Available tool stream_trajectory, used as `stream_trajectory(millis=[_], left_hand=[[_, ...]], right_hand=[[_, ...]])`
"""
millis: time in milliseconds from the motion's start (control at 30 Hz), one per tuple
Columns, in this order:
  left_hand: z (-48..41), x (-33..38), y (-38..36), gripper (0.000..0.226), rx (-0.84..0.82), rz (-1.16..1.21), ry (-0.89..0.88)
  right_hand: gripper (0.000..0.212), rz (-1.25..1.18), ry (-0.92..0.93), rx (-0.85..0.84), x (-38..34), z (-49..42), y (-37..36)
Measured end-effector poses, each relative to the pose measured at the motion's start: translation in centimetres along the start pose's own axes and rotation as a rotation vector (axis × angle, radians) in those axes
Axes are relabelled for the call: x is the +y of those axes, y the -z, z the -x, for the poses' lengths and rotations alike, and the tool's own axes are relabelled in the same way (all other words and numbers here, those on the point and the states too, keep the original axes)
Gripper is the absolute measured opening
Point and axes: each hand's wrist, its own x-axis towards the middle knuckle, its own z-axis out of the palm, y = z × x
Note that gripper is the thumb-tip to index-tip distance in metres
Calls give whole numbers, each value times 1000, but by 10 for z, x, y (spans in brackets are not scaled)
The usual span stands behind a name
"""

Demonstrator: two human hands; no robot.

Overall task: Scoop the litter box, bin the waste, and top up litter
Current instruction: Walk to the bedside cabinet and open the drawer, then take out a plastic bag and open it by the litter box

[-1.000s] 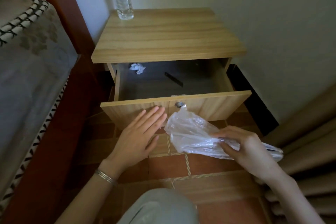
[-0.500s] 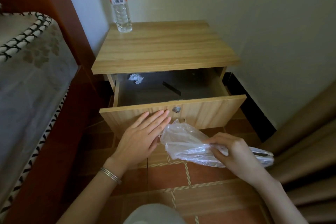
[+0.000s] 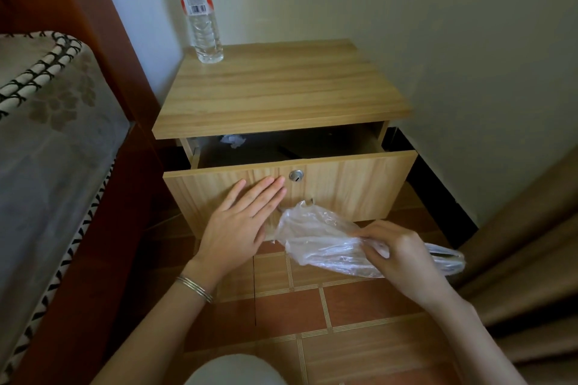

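**Flat hand on drawer front, plastic bag pinched in the other**

The left hand (image 3: 240, 222) is laid flat against the drawer front (image 3: 344, 191), fingers straight and close together, nothing gripped. Its fingertips are placed just left of the round metal lock (image 3: 296, 175). Thin metal bangles (image 3: 194, 286) are worn at that wrist.

The right hand (image 3: 403, 256) is held just beside it, fingers curled and pinched on a crumpled clear plastic bag (image 3: 316, 234). The bag is held in the air above the floor tiles (image 3: 359, 300), in front of the lower edge of the drawer front. Its loose end is turned toward the left hand. Something darker is seen through its right end, past the hand; what it is cannot be told.

The drawer is seen partly pulled out of a light wooden nightstand (image 3: 281, 87). A crumpled white tissue (image 3: 233, 141) lies inside at the back left, and a dark flat strip (image 3: 291, 153) lies near the middle.

A clear water bottle (image 3: 200, 9) stands upright on the back left corner of the top surface, close to the wall. A bed (image 3: 47, 134) with a patterned cover is seen at the left, and a brown curtain (image 3: 531, 244) at the right.
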Motion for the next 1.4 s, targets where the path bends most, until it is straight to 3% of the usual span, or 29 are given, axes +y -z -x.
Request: stream_trajectory(millis=[267, 467, 700, 900, 1233, 1400], left_hand=[[-45, -16, -23, 67, -33, 2, 113], [-66, -35, -37, 85, -113, 31, 128], [-62, -26, -16, 72, -116, 233, 79], [-69, -21, 122, 49, -89, 500, 83], [-162, -34, 400, 52, -75, 677, -190], [-198, -47, 508, 51, -84, 790, -301]], right_hand=[[25, 43, 21, 64, 7, -22, 0], [25, 59, 7, 73, 8, -35, -2], [26, 52, -82, 31, -6, -42, 12], [28, 35, -286, -61, -75, -50, 103], [27, 30, -474, -13, -255, -82, 336], [34, 53, -608, 88, -350, -74, 430]])
